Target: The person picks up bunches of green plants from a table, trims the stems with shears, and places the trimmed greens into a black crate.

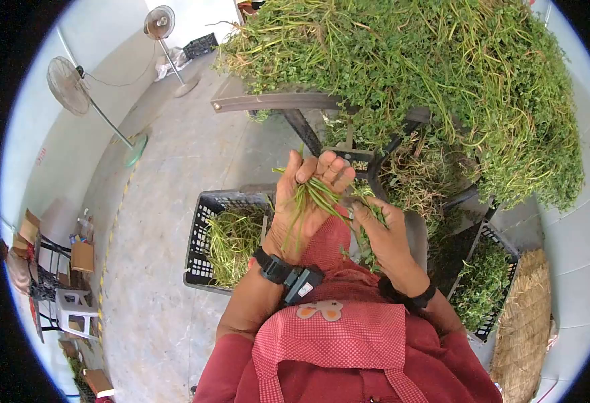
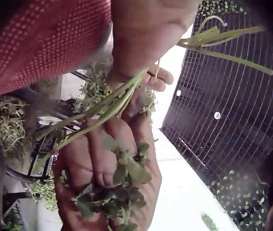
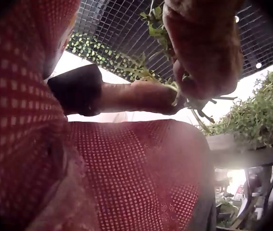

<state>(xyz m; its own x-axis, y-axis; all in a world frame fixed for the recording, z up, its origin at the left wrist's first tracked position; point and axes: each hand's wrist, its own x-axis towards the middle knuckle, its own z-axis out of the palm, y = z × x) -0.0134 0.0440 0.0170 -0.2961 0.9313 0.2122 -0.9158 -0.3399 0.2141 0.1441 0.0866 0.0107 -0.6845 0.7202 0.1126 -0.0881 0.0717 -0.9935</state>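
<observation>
In the head view my left hand is turned palm up, its fingers partly curled and its thumb bent over a bundle of thin green stems lying across the palm. Just to the right, my right hand grips leafy green sprigs, which hang below its fingers. The left wrist view has stems sticking out on both sides of my left hand, with leaves against my right hand. In the right wrist view my right hand is close to my left hand.
A large heap of greens covers the table ahead. One black crate with stems stands at the left, another crate with leafy greens at the right, beside a straw bundle. Two fans stand at the far left.
</observation>
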